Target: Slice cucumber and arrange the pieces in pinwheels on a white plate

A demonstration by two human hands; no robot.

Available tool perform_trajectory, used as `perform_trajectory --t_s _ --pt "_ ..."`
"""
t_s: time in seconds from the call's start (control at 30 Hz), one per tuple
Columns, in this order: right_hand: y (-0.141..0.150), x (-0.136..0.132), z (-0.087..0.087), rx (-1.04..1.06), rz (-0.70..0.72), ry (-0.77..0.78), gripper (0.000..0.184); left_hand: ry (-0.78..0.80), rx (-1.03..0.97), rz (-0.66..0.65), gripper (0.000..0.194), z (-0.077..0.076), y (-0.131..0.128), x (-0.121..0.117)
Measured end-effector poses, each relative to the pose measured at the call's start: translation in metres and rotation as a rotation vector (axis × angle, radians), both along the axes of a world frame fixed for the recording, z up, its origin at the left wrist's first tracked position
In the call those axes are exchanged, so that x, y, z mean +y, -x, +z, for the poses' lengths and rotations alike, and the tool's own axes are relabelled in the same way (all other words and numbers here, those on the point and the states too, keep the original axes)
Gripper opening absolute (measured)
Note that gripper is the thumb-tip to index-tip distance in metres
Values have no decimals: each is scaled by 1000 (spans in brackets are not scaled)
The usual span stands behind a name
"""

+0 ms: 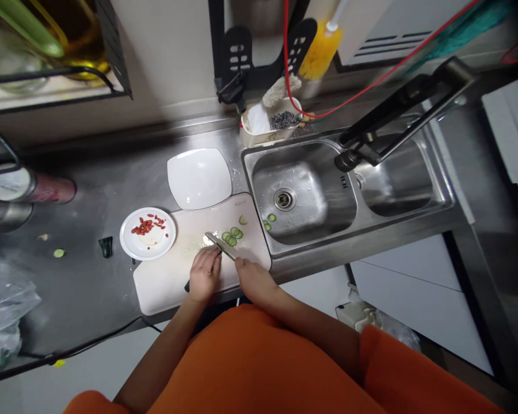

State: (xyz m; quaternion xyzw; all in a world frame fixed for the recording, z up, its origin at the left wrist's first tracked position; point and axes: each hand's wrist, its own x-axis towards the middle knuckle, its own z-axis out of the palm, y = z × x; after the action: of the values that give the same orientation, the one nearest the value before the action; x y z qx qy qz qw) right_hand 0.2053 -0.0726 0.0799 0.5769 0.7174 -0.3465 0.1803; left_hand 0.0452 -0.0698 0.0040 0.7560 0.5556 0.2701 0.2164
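My left hand (205, 273) presses down on a cucumber (187, 286) lying on the white cutting board (164, 279); only its dark end shows under the fingers. My right hand (252, 276) grips the handle of a knife (220, 246), whose blade rests just past the left fingertips. Several cucumber slices (233, 234) lie on the board to the right of the blade.
A small round plate of red pieces (147, 233) touches the board's left end; a square white plate (198, 177) sits behind. Right of the board, a double sink (302, 195) holds two slices (270, 220), with a black faucet (397, 112) above. Bottle (30, 187) and plastic bag (2, 310) at left.
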Motion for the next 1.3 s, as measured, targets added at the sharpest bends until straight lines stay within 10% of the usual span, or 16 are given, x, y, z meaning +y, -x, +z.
perform_trajectory --t_s 0.53,0.9,1.3 --pt "-1 4 -5 -7 -2 -19 35 62 59 13 30 3 9 -13" --pt "-23 8 4 14 110 -127 30 1 223 576 29 7 109 -37" --pt "-50 15 -24 64 97 -354 38 192 296 784 48 12 100 -26"
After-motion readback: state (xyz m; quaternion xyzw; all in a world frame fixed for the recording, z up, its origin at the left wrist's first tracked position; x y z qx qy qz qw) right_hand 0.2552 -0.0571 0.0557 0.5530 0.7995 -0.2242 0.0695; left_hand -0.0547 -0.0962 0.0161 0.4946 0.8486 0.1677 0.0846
